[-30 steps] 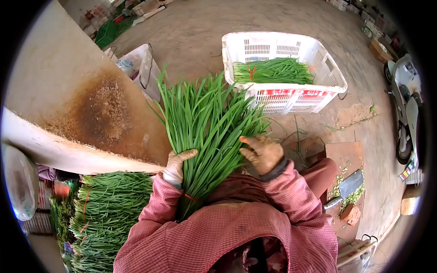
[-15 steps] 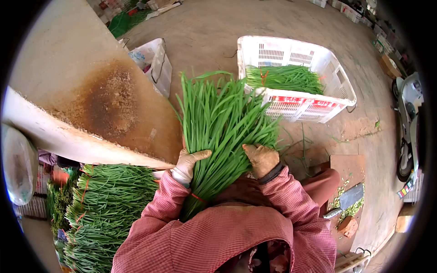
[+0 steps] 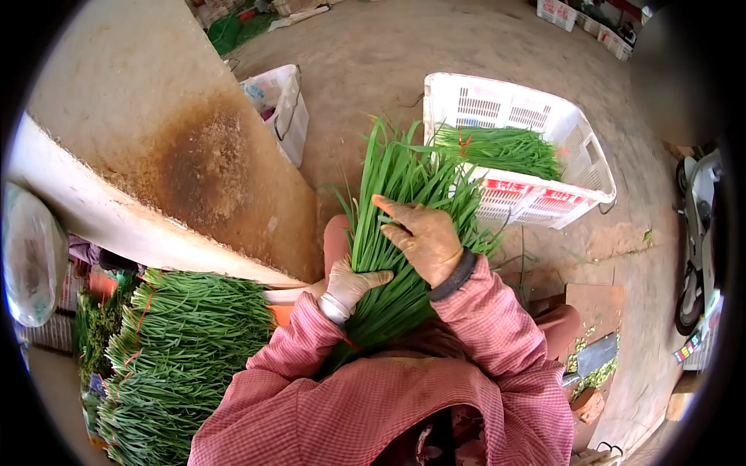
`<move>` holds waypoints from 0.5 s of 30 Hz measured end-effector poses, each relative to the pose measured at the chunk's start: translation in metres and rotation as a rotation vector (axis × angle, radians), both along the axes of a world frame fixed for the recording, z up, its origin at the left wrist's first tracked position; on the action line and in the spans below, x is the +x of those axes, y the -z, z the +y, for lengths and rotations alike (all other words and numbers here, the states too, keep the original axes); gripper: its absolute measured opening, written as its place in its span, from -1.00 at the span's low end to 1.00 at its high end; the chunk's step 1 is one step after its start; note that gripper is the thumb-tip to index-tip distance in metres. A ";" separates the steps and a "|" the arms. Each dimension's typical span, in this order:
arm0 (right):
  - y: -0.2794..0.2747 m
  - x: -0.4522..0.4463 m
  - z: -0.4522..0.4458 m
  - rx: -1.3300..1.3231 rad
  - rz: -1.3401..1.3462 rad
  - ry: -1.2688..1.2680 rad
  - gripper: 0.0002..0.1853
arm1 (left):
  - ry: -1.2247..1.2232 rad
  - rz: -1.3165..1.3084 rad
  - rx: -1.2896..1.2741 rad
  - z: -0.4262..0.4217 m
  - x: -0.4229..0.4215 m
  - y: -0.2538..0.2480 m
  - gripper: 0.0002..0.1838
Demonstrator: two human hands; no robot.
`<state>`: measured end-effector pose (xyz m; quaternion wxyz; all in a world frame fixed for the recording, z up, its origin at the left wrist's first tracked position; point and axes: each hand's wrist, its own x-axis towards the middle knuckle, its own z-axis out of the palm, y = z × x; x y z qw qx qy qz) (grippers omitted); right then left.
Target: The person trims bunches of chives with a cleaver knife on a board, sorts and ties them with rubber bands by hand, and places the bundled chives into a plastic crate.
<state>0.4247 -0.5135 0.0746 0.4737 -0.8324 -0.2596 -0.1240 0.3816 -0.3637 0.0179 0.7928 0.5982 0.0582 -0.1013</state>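
Observation:
My left hand (image 3: 351, 287), in a pale glove, is wrapped round the left side of a large bundle of long green leaves (image 3: 396, 225). The bundle stands up from my lap, its lower end partly hidden by my sleeve. My right hand (image 3: 423, 239), in a tan glove, lies over the front of the leaves with its fingers apart. Beyond it, a white crate (image 3: 536, 190) holds banded green bundles (image 3: 505, 151). More tied green bundles (image 3: 186, 357) are stacked at my left.
A stained pale slab (image 3: 155, 147) juts in at the left, with a white bin (image 3: 291, 116) behind it. At right, a cleaver (image 3: 597, 355) and a brick piece (image 3: 588, 405) lie on a board (image 3: 594, 303). A scooter (image 3: 699, 233) stands at the far right.
My right hand has moved up and left from the bundle's right side onto its front, fingers now spread. The bundle looks narrower and more gathered. The view has shifted a little.

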 end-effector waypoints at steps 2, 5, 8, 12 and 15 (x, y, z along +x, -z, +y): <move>0.024 0.010 0.012 -0.186 0.108 -0.031 -0.66 | 0.000 0.049 0.046 -0.002 -0.001 -0.016 -0.12; 0.019 0.005 0.013 -0.141 0.018 0.048 -0.76 | 0.010 0.116 0.104 0.002 0.000 -0.006 -0.19; 0.008 0.005 -0.013 0.484 0.241 0.133 -0.89 | -0.017 0.010 -0.002 0.005 -0.002 0.005 -0.57; -0.022 -0.021 -0.045 0.481 0.804 -0.514 -0.70 | 0.005 0.002 0.064 0.005 0.002 0.007 -0.56; -0.037 -0.019 -0.031 0.054 0.479 -0.239 -0.48 | 0.010 -0.039 -0.034 0.002 -0.003 0.014 -0.57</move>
